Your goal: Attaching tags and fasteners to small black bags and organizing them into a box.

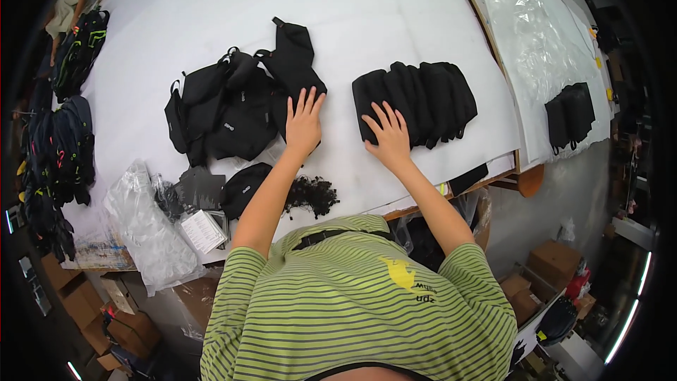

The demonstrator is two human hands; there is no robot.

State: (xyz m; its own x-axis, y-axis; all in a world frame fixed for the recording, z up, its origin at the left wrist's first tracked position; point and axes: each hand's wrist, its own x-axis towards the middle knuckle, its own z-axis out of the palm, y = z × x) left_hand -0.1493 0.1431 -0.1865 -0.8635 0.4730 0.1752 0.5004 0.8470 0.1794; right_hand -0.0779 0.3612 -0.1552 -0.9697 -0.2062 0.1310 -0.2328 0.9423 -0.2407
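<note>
My left hand [304,124] lies with fingers spread on the lower edge of a black fabric pouch [290,53], which has a small loop at its top. Left of it sits a loose heap of black pouches [243,113] with small pale markings. My right hand [390,132] rests, fingers apart, on the near left end of a row of overlapping black pouches [427,102]. Neither hand grips anything. Near my left forearm are another black pouch [247,189] and a tangle of small black strings [312,196].
Clear plastic bags [151,229], dark grey cards [200,187] and a stack of white tags [204,231] lie at the near left. Dark backpacks [62,141] line the left edge. Beyond a wooden table edge [486,28], plastic sheeting [529,21] and black pouches [570,116] lie right.
</note>
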